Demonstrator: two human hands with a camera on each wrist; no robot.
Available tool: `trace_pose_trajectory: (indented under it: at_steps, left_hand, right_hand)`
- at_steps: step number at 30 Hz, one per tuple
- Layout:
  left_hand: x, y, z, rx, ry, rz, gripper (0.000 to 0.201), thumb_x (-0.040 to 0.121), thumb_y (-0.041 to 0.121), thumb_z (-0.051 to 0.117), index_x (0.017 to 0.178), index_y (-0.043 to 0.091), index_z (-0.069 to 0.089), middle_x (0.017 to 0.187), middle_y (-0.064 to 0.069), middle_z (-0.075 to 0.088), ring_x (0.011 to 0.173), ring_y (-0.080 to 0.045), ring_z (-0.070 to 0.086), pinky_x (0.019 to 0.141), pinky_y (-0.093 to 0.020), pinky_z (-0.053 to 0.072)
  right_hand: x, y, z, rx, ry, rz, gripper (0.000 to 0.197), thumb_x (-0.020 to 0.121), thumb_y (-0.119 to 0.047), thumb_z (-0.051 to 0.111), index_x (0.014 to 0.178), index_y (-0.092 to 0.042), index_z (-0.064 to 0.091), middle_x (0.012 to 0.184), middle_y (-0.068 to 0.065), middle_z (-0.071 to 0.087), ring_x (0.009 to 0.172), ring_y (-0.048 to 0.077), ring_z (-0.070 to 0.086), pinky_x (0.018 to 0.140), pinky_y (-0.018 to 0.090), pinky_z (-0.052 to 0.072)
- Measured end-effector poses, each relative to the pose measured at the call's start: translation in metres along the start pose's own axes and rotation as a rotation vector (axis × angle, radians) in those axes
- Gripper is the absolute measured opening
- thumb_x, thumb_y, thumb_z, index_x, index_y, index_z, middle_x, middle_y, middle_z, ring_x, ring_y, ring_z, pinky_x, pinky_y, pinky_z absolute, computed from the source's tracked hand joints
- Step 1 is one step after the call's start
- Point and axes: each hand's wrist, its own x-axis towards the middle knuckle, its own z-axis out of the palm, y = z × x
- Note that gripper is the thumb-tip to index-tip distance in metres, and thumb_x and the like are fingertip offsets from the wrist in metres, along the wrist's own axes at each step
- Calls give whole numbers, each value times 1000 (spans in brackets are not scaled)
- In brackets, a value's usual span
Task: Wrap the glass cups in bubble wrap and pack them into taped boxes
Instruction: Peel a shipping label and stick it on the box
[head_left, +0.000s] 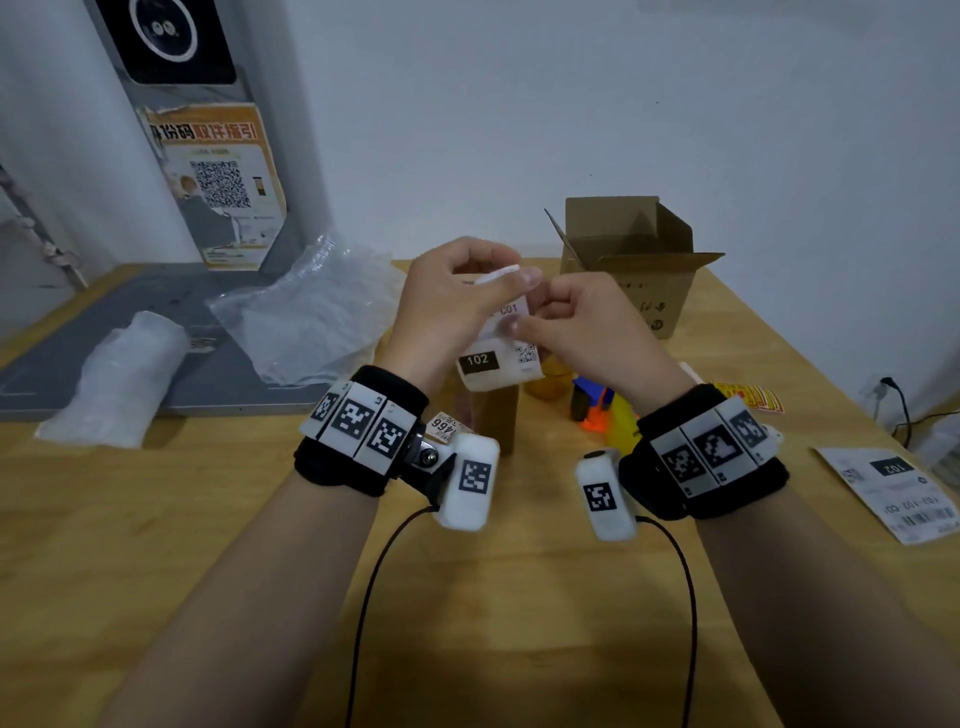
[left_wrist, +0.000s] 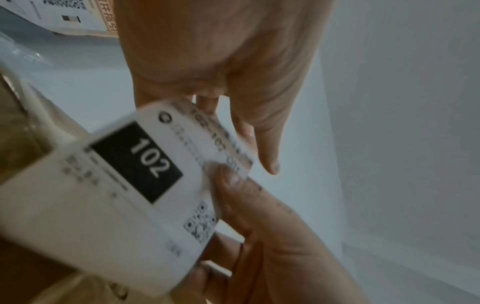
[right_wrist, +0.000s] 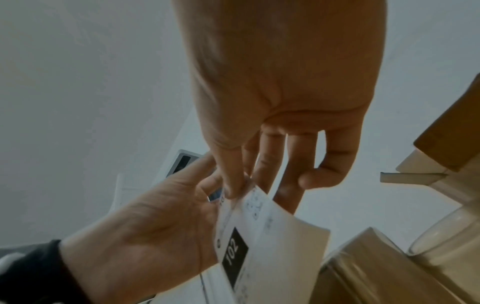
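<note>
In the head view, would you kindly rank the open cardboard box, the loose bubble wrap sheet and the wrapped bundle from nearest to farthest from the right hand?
From the right hand, which pinches the 102 label:
1. Open cardboard box, just behind it, to the right.
2. Loose bubble wrap sheet, across to the left.
3. Wrapped bundle, far left, near the table edge.

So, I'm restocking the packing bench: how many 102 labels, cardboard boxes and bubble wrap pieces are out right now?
102 labels: 2, the held label pinched by left hand and right hand, the flat label on the table.
Cardboard boxes: 2, the open box, the taped box.
Bubble wrap: 2, the loose sheet, the wrapped bundle.
Total: 6.
</note>
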Motion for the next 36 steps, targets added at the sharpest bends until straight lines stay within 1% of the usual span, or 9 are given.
trace_pose_trajectory:
  at_steps: [2, 4, 8, 12, 17, 21, 25, 30, 36]
  left_hand:
    - [9, 3, -9, -35, 19, -50, 35, 88, 29, 81, 119, 23, 69, 101, 4, 74, 84, -8, 74, 69, -28, 58]
    - [21, 4, -20, -41, 5, -122, 36, 92, 31, 76, 125, 23, 67, 109, 0, 75, 93, -15, 75, 80, -38, 63]
    - [36, 5, -33, -67, -106, -205, 14, 95, 16, 72, 109, 16, 74, 98, -5, 78, 88, -18, 75, 85, -41, 63]
    - [54, 9, -40, -57, -63, -156, 13, 92, 9, 75, 103, 16, 72, 87, -1, 78, 76, -14, 75, 65, -32, 61]
    - [77, 5, -46, 16, -60, -135, 11, 91, 8, 77, 98, 15, 72, 93, -4, 79, 80, -16, 77, 62, -33, 62]
    - [95, -7, -47, -26, -33, -178, 12, 90, 8, 77, 97, 15, 72, 86, 0, 79, 74, -12, 75, 62, -30, 59]
    - [110, -17, -47, -13, -53, -174, 11, 90, 5, 76, 97, 11, 71, 92, -6, 79, 80, -17, 76, 66, -32, 62]
    - [129, -38, -51, 179, -164, -236, 11, 88, 10, 80, 95, 14, 73, 95, -4, 80, 97, -19, 76, 83, -36, 63]
    - [140, -58, -57, 341, -292, -360, 10, 90, 21, 79, 96, 26, 74, 90, 11, 79, 92, -7, 71, 89, -34, 51]
  right_hand:
    - [6, 0, -4, 24, 24, 21, 9, 92, -20, 78, 97, -13, 75, 83, 5, 79, 69, 18, 75, 58, 33, 59]
    - [13, -2, -6, 74, 33, 61, 9, 94, -18, 75, 101, -12, 74, 87, 7, 80, 66, 15, 73, 57, 27, 58]
    - [29, -3, -4, 208, 52, 133, 19, 96, -16, 72, 107, 0, 68, 97, 16, 78, 70, 30, 70, 64, 40, 61]
    - [40, -3, 0, 315, 32, 195, 14, 97, -16, 71, 110, -13, 70, 97, 11, 79, 69, 30, 67, 57, 36, 55]
    - [48, 4, 5, 354, -25, 330, 53, 94, -14, 74, 142, -25, 54, 101, 2, 81, 66, 16, 71, 45, 24, 41]
    - [55, 14, 8, 306, -14, 382, 71, 90, -13, 78, 151, -22, 45, 101, 9, 79, 59, 16, 65, 36, 21, 33]
    - [56, 14, 12, 193, 9, 407, 74, 91, -14, 76, 153, -22, 35, 88, 7, 79, 49, 14, 52, 37, 22, 31]
    - [62, 13, 17, 3, 34, 421, 87, 87, -21, 80, 155, -23, 26, 114, 13, 69, 48, 12, 45, 35, 20, 33]
    - [63, 13, 22, -43, -30, 495, 77, 90, -22, 78, 149, -21, 29, 75, 1, 77, 41, 10, 42, 37, 20, 30]
